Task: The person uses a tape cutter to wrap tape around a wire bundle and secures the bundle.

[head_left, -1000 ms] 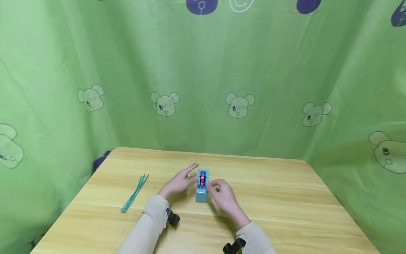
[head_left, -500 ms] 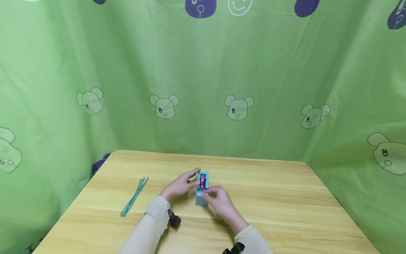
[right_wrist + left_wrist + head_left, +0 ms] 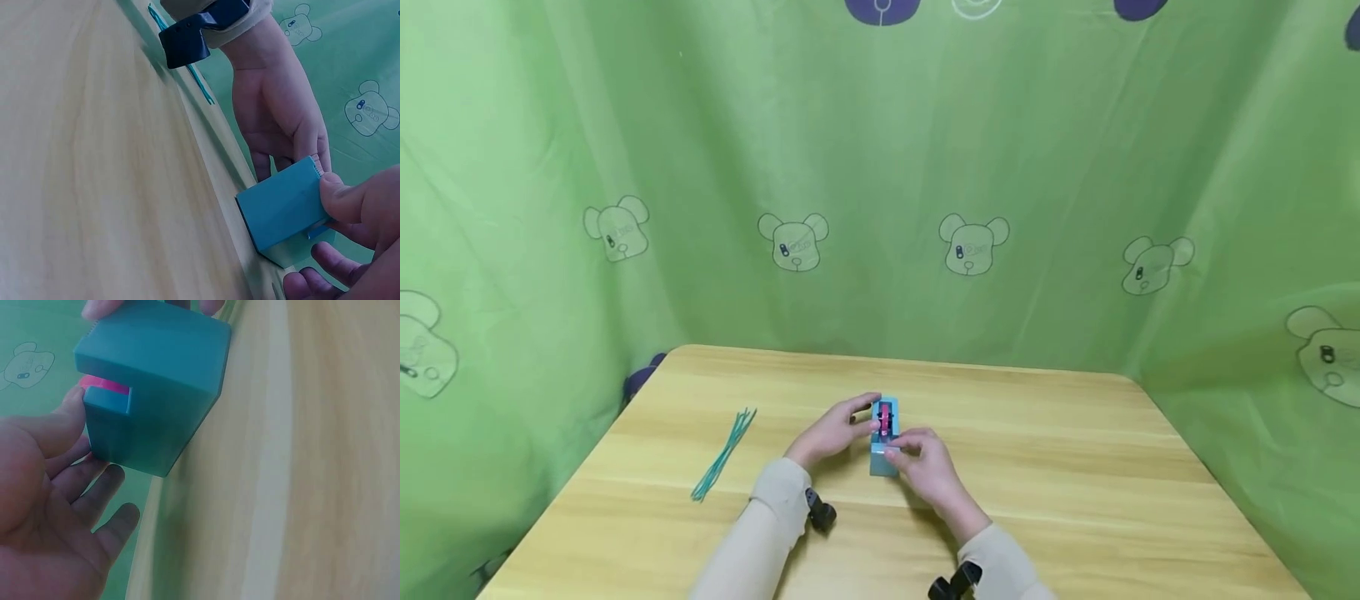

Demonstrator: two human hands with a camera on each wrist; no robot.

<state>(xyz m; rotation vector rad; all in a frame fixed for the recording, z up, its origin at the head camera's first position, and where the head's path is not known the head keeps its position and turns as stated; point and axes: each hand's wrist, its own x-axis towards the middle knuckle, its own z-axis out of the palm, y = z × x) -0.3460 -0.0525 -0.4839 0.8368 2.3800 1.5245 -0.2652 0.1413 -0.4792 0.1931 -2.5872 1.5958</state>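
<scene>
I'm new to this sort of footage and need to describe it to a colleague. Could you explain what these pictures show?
There is no machine here, just a person's two bare hands: the left hand and the right hand. The wide picture comes from a camera worn on the head. The two close ones come from small black cameras on the wrists.

On the wooden table stand or lie two things: a blue tape dispenser with a pink reel inside, and, to the left, a bundle of thin blue-green strands.

The left hand touches the dispenser's side. The right thumb and forefinger meet at its toothed edge; whether they pinch any tape is too small to tell.
</scene>
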